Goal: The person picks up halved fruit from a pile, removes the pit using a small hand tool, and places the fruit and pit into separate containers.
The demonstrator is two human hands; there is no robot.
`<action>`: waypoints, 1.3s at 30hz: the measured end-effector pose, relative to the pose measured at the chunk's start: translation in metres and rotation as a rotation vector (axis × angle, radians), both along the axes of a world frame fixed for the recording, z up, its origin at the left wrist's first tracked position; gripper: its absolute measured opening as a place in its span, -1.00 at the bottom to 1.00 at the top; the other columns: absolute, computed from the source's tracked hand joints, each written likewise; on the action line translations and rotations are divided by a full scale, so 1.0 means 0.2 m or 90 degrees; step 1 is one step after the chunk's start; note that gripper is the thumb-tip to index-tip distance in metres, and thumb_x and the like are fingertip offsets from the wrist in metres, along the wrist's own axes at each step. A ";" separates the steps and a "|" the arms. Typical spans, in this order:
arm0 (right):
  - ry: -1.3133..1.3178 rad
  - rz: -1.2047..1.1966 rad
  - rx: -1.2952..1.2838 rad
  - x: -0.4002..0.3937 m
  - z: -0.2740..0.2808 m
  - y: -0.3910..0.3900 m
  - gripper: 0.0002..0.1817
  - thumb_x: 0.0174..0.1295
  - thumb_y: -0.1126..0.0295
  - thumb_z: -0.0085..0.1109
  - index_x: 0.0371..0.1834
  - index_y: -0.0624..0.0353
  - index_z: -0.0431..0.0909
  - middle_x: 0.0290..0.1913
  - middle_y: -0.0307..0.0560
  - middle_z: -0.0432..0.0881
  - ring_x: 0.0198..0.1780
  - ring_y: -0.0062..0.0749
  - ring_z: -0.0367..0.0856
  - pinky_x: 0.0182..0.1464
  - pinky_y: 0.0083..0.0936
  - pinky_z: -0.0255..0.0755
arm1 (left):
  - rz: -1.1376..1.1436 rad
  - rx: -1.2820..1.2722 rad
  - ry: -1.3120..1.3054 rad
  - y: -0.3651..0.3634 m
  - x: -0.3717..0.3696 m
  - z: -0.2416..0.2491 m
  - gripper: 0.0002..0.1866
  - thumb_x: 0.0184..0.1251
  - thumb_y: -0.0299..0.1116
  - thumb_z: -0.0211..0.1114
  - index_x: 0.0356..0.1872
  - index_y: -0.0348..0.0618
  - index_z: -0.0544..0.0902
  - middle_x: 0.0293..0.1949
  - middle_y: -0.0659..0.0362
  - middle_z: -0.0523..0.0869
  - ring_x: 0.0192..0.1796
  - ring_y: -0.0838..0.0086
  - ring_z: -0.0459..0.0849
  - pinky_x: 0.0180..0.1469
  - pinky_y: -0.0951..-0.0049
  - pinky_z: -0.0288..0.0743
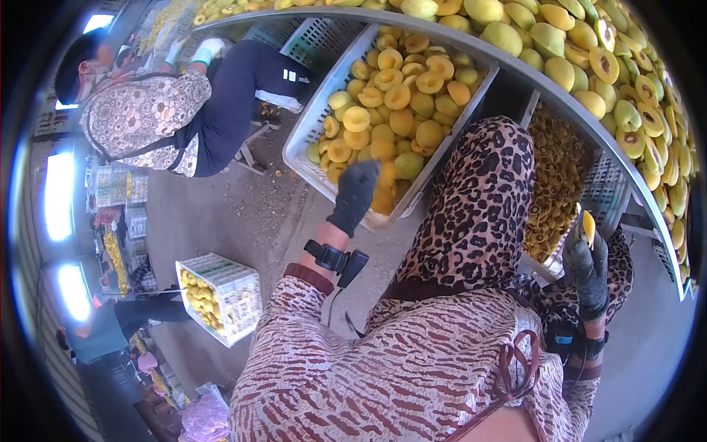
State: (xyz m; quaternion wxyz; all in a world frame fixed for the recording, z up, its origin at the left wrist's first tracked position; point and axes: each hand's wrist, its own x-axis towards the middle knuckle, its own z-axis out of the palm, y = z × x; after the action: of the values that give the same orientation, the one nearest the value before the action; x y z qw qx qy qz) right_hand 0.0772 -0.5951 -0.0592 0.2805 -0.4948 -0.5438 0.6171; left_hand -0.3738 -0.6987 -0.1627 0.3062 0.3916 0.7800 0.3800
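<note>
My left hand [356, 195], in a dark glove, is over the near edge of a white crate [309, 136] filled with halved apricots [398, 96]. Motion smears its fingers, and orange apricot pieces [384, 188] beside them are blurred too. At the right, my right hand [587, 269], in a grey-black glove, is closed around a yellow apricot piece [589, 227] that sticks up past the fingertips. Just beyond that hand stands a crate of brown apricot pits [554, 177], partly hidden by my leg.
A metal-rimmed table [515, 65] heaped with apricots [560, 44] curves across the top and right. A co-worker [147, 110] in white gloves sits at the upper left. Another person [110, 331] is beside a tilted crate of apricots [236, 295] at the lower left.
</note>
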 end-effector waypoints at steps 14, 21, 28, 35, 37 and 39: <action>0.073 0.022 0.100 -0.15 0.20 0.11 -0.62 0.35 0.26 0.19 0.11 0.30 0.51 -0.35 -0.02 0.68 -0.43 -0.44 0.64 -0.38 -0.45 0.50 | -0.075 -0.144 0.024 0.28 -0.16 -0.05 -0.75 0.23 -0.21 0.34 -0.40 -0.21 0.64 -0.47 0.04 0.62 -0.37 0.29 0.65 -0.29 0.35 0.51; -0.332 0.036 0.340 -0.04 -0.12 0.17 -0.76 0.31 0.25 0.18 -0.36 0.20 0.49 -0.60 0.19 0.57 -0.53 0.07 0.64 -0.51 -0.23 0.43 | -0.322 0.531 0.293 1.42 0.79 0.88 -0.67 0.11 -0.44 0.35 -0.07 -0.31 0.64 -0.09 -0.04 0.67 0.01 0.08 0.61 0.10 0.22 0.49; -0.027 -0.098 0.192 0.05 -0.06 0.14 -0.80 0.31 0.37 0.22 -0.34 0.27 0.46 -0.53 0.03 0.50 -0.48 -0.37 0.52 -0.40 -0.39 0.39 | -0.617 0.338 0.396 1.96 1.11 0.81 -0.41 0.03 -0.35 0.42 0.18 -0.25 0.55 0.08 -0.06 0.65 0.11 0.13 0.62 0.20 0.24 0.48; 0.166 -0.146 0.179 0.06 0.24 0.15 -0.83 0.37 0.40 0.15 -0.30 0.29 0.44 -0.54 -0.14 0.41 -0.45 -0.62 0.33 -0.39 -0.47 0.35 | -0.515 0.208 -0.332 1.39 1.24 0.99 -0.57 0.25 -0.38 0.31 0.09 -0.34 0.48 -0.09 0.03 0.67 -0.12 0.39 0.71 -0.02 0.39 0.66; 0.168 -0.130 0.189 0.02 0.25 0.16 -0.82 0.37 0.40 0.14 -0.31 0.29 0.43 -0.57 -0.11 0.40 -0.49 -0.59 0.32 -0.39 -0.46 0.35 | -0.502 0.210 -0.448 1.19 1.34 0.94 -0.55 0.25 -0.37 0.30 0.10 -0.35 0.44 -0.07 -0.03 0.65 -0.11 0.31 0.71 0.03 0.31 0.67; 0.127 -0.153 0.294 -0.02 0.22 0.15 -0.80 0.37 0.37 0.15 -0.25 0.32 0.48 -0.55 0.02 0.50 -0.51 -0.43 0.44 -0.37 -0.40 0.40 | -0.478 0.180 -0.588 1.02 1.43 0.90 -0.58 0.47 -0.26 0.14 0.20 -0.32 0.42 0.02 -0.12 0.63 0.03 0.11 0.68 0.15 0.18 0.59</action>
State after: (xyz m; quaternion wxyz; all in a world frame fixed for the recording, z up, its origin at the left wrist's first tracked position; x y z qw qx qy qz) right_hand 0.0726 -0.5653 -0.0153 0.5092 -0.4158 -0.5770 0.4847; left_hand -0.0886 -0.4938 0.0172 0.6706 0.4713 0.3179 0.4765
